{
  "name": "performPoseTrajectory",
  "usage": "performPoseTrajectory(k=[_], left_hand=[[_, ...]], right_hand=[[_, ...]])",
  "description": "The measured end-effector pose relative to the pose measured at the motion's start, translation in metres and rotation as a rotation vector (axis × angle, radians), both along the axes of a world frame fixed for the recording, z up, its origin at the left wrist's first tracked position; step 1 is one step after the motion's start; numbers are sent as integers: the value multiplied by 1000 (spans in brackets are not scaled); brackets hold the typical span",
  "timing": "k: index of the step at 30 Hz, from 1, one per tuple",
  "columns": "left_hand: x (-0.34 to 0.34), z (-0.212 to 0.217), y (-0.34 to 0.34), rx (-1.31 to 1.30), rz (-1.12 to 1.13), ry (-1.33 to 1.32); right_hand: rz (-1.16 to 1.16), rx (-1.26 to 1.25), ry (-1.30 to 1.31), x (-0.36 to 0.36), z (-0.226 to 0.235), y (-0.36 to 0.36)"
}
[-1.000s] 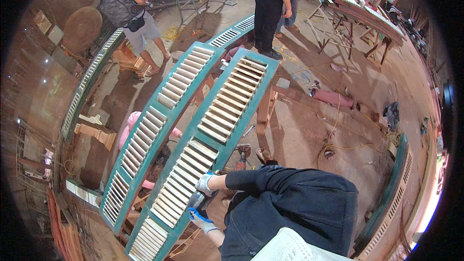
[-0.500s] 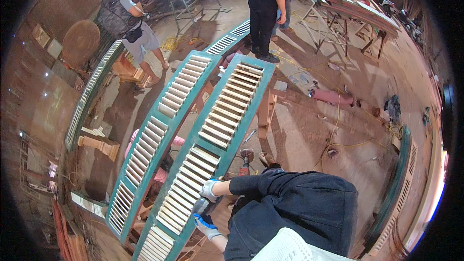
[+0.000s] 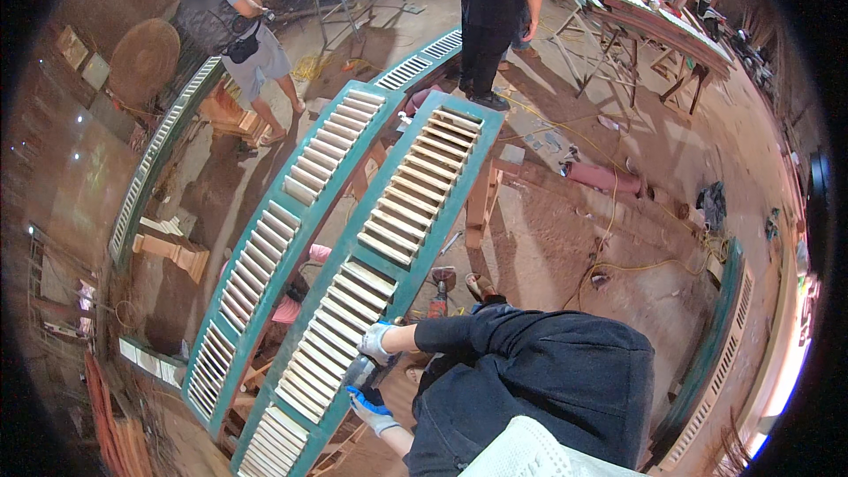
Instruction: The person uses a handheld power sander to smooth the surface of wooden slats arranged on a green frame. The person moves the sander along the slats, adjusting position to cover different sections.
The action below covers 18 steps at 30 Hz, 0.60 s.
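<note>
A long green louvred shutter panel (image 3: 415,258) with pale slats stretches diagonally in front of me. At its near right edge, my gloved right hand (image 3: 377,342) grips a dark handheld tool (image 3: 358,373) whose exact kind I cannot make out. Just below, my left hand (image 3: 371,410), in a white glove with a blue palm, curls against the same tool from the lower side. The tool touches the panel's edge by the slats. My hands partly cover it. A second green louvred panel (image 3: 306,199) lies alongside to the left.
Under the panels a person in a pink sleeve (image 3: 287,309) is partly hidden. An orange-red power tool (image 3: 439,302) lies near my foot. Yellow cable (image 3: 590,267) snakes over the floor. Two people stand beyond, one in black (image 3: 495,26). Wooden trestles (image 3: 609,53) stand far right.
The whole view has shifted slightly. Both hands and the tool stay at about the same spot on the panel's edge, with the grip unchanged.
</note>
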<state>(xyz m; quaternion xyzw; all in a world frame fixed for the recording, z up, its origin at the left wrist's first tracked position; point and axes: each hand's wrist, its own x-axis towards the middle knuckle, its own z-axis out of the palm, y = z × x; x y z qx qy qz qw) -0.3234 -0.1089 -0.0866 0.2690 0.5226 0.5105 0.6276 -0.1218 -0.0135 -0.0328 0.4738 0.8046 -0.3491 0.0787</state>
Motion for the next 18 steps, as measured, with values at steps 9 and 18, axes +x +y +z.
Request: performPoseTrajectory(k=[9,18], left_hand=[[21,40,2,104,262,857],[112,400,57,1241,-518,-573]], right_hand=[[-60,41,41,-2,-19,-2],[-83,80,47,2,0,-13]])
